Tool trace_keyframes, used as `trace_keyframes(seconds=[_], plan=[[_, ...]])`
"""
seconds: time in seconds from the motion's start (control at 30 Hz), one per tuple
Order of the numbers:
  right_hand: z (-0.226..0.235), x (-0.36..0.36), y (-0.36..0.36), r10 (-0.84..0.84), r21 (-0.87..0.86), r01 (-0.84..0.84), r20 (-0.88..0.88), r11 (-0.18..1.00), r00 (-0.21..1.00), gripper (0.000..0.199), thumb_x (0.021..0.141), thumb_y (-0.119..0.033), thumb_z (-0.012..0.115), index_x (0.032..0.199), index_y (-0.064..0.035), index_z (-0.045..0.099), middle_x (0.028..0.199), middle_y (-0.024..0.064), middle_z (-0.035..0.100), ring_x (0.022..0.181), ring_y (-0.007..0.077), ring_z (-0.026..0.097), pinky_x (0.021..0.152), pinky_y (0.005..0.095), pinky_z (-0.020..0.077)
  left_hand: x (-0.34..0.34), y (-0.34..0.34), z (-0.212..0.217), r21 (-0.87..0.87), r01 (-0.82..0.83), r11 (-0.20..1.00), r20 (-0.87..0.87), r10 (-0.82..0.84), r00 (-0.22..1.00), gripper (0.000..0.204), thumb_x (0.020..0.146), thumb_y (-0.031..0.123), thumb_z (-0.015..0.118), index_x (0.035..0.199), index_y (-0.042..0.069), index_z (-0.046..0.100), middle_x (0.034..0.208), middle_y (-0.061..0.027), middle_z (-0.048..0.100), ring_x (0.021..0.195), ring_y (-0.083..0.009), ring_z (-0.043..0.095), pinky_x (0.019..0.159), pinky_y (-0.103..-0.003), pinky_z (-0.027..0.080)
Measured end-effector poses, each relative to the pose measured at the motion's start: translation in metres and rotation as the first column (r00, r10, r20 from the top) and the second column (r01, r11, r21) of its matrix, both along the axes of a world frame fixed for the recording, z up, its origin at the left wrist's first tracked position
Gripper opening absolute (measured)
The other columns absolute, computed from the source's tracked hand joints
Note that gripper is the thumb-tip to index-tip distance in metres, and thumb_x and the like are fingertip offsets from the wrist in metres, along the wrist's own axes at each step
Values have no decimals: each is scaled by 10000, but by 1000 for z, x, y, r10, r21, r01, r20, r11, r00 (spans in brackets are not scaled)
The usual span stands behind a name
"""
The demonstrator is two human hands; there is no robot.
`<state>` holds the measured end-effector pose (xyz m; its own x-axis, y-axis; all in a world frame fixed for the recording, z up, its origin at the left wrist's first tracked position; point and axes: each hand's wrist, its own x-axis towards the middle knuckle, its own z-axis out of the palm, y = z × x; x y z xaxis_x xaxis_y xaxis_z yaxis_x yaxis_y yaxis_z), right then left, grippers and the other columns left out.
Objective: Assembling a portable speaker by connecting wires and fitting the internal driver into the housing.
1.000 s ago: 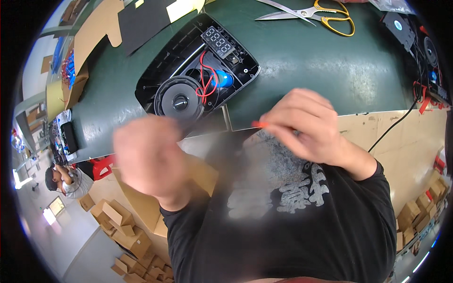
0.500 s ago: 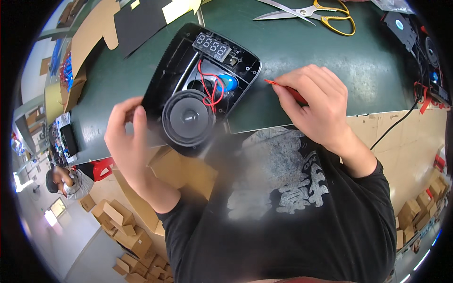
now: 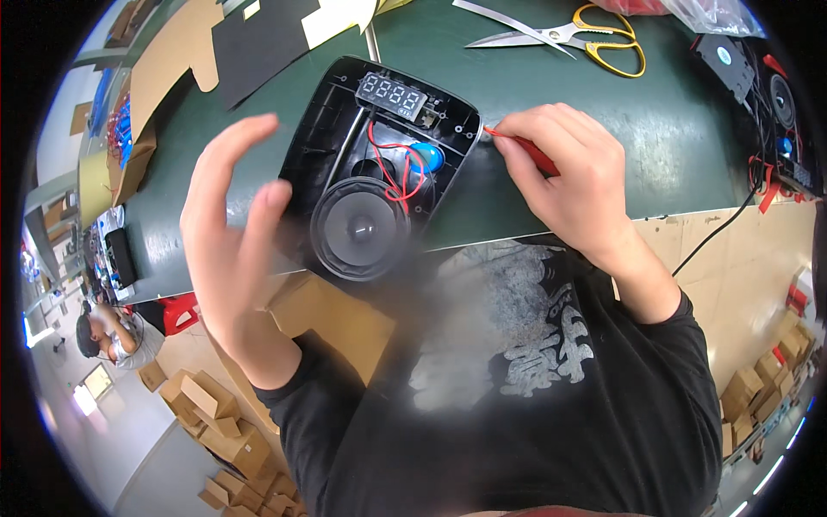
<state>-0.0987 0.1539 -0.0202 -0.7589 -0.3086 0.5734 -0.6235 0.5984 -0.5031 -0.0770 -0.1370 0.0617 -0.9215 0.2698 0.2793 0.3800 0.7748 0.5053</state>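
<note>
A black speaker housing (image 3: 297,159) lies open-side up at the table's near edge. It holds a round speaker cone (image 3: 358,226), a digit display board (image 3: 389,96), a blue cylindrical part (image 3: 426,158) and looped red wires (image 3: 398,185). My left hand (image 3: 228,207) is open, thumb and fingers apart, beside the housing's left edge and holding nothing. In a closed grip, my right hand (image 3: 568,172) has a slim red tool (image 3: 536,155). The tool's pointed end is at the housing's right corner; whether it touches, I cannot tell.
Yellow-handled scissors (image 3: 594,43) and a white strip (image 3: 508,23) lie at the back. Black and brown sheets (image 3: 258,56) are at the far left. Another speaker assembly (image 3: 780,103) with wires sits at the right. An open cardboard box (image 3: 332,323) stands below the table's edge.
My left hand has come off the housing's left edge and its fingers have spread. My right hand has moved slightly up and left, bringing the red tool's end to the housing's corner.
</note>
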Motion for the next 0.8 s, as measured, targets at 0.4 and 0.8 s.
trace_keyframes(seconds=[0.4,0.8], plan=[[-3,0,-1,47,-124,-32,120,992,992,82,794,-56,709,852,-82,657,747,45,639,672,242,614,626,334,481,-12,-5,-44,572,-102,814,386,-157,909,499,1002,187,513,1425,-63,427,1428,-179,495,1317,-243,478,1117,-345,326],[7,-2,-6,71,-13,-71,73,997,995,121,766,-26,715,861,-62,650,774,65,639,716,261,630,654,357,503,-8,-4,-51,638,-149,756,375,-135,917,432,1004,174,497,1372,-51,515,1392,-136,537,1261,-189,506,1080,-299,351]])
